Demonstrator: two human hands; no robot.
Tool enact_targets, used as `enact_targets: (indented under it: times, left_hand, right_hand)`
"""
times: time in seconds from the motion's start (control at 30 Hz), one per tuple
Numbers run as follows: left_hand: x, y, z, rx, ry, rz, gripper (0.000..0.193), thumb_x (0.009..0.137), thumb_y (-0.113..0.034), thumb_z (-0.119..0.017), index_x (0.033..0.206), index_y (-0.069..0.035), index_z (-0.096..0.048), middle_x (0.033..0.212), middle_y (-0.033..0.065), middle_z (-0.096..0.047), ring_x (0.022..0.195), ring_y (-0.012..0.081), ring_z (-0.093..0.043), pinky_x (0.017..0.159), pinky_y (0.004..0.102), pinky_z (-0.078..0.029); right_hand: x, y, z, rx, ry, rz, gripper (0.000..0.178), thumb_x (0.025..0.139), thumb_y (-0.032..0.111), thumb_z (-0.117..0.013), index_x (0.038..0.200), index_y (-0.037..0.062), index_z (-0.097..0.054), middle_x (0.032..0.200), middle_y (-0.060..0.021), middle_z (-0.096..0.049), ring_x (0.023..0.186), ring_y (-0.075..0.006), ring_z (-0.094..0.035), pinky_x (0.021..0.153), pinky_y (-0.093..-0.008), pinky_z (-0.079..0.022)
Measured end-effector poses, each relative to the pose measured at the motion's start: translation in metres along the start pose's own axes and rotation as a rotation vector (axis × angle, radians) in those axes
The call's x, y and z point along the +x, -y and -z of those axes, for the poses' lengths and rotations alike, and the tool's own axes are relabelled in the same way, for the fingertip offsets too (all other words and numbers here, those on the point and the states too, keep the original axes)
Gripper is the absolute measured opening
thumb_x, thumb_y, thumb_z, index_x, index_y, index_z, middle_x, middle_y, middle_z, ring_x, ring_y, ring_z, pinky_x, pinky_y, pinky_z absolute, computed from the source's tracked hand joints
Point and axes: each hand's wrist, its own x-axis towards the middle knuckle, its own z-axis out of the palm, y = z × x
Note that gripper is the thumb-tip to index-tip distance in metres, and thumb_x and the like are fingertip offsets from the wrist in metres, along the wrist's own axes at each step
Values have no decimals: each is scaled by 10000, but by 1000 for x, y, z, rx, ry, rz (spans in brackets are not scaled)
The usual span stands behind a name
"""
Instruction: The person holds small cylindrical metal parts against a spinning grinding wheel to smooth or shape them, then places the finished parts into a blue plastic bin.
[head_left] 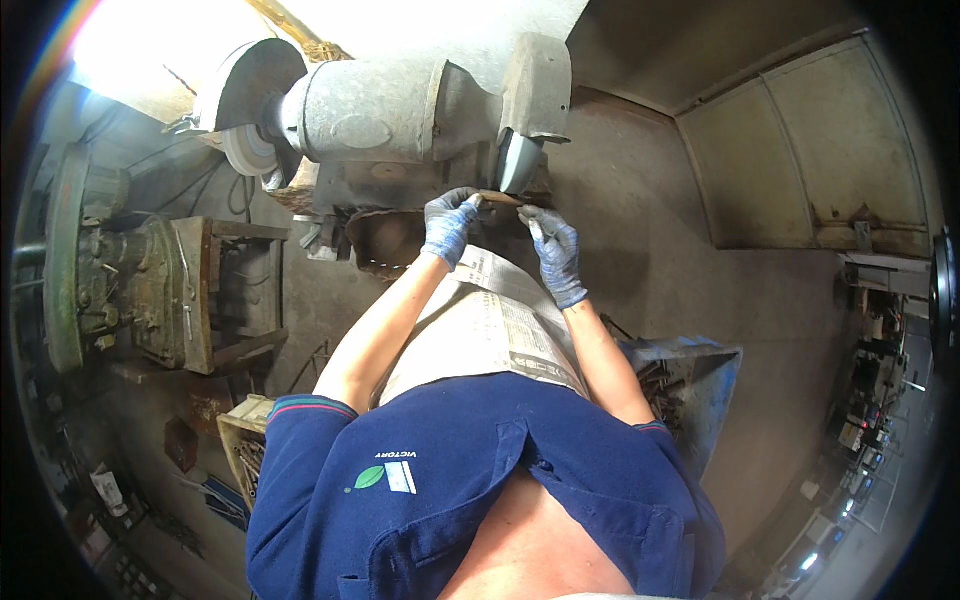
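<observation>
A bench grinder (pixel 370 110) stands in front of me, its grey motor housing lying crosswise. At its right end a wheel (pixel 519 164) shows below the guard. Both my hands wear blue-grey coated gloves. Between them, against or just below the lower edge of that wheel, lies a short, thin brownish bar (pixel 500 198). My left hand (pixel 450 226) is closed on the bar's left end. My right hand (pixel 553 248) pinches its right end with the fingertips. Whether the bar touches the wheel I cannot tell.
A second, pale wheel (pixel 248 152) sits at the grinder's left end. A greenish, dirty machine (pixel 130 290) is at the left. By my right arm a blue metal bin (pixel 715 385) holds rods or scrap. A light cloth (pixel 470 325) covers my lap. Metal cabinet doors (pixel 800 150) stand far right.
</observation>
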Motion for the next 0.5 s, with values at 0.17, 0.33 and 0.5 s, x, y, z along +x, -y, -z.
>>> enact_targets:
  times: [0.17,0.33,0.5]
  left_hand:
    - [1,-9,13,9,-39,15,50,872,-50,-561,893,-23,-598,750,73,-628,601,178,-634,483,316,-557]
    - [11,8,6,94,-20,5,61,851,-60,-602,869,-8,-629,755,64,-640,593,140,-614,495,267,-525]
    - [12,14,-18,44,18,0,81,848,-28,-597,860,34,-648,756,79,-656,644,130,-619,613,236,-505]
  right_hand:
    - [3,-12,-18,78,19,-60,142,825,10,-627,960,8,-669,965,-83,-678,897,-120,-630,782,-241,-494]
    - [3,-12,-1,82,-26,-115,130,841,87,-632,911,-15,-674,892,-93,-690,829,-124,-630,736,-269,-484]
    - [1,-34,24,19,-95,-100,138,829,117,-657,888,-4,-684,838,-95,-693,761,-119,-618,701,-273,-482]
